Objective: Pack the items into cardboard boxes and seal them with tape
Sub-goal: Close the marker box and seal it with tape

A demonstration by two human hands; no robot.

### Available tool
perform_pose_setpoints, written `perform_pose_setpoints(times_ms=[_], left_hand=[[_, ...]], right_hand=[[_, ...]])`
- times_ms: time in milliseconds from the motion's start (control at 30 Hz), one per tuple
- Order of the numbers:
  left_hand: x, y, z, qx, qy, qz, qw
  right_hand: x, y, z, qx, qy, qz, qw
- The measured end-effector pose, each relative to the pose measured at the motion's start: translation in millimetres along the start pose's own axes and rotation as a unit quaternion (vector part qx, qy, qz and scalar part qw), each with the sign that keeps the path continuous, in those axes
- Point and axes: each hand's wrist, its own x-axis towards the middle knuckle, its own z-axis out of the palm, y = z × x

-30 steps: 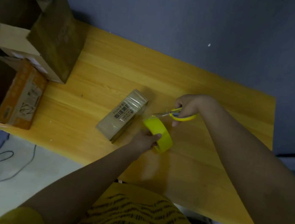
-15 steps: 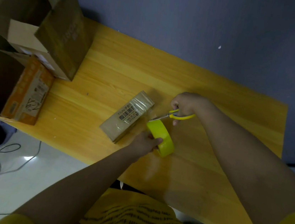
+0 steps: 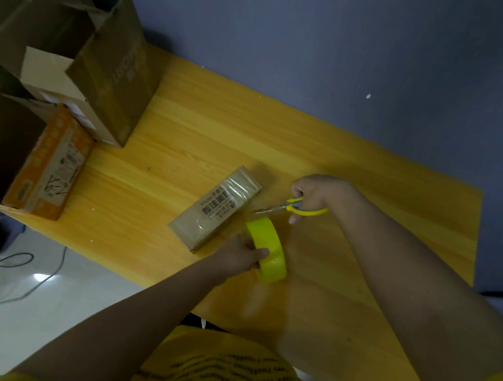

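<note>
On the yellow counter (image 3: 356, 178): one small taped cardboard box (image 3: 215, 207), lying flat mid-surface. Left hand (image 3: 240, 254), fingers grasping a yellow tape roll (image 3: 266, 249) just beside it. Right hand (image 3: 314, 193), fingers clenched on yellow-handled scissors (image 3: 292, 208), blades pointing toward the box.

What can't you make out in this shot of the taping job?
- Head view: whether tape runs from the yellow tape roll to the small box; too thin and dim.
- Scissors handles: partly covered by the right hand.
- Large cardboard boxes: cut off by the left edge, contents unseen.
- Small box print: too small to read.
</note>
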Motion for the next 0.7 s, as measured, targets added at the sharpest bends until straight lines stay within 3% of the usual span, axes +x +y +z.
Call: perform_pose_setpoints(times_ms=[167,367,700], left_hand=[[-1.0,-5.4,-3.8,0.017,0.0,-0.022,1.0],[-8.5,-1.9,-6.3,0.047,-0.042,0.008,0.998],[-15.7,14.8,-29.1,0.247,-0.093,0.004,0.965]], right_hand=[[-1.6,-2.1,-2.0,0.007,-0.075,0.024,0.997],[-7.9,4.9,6.8,0.106,-0.045,0.002,0.993],[-19.2,1.2,24.3,0.136,0.021,0.008,0.99]])
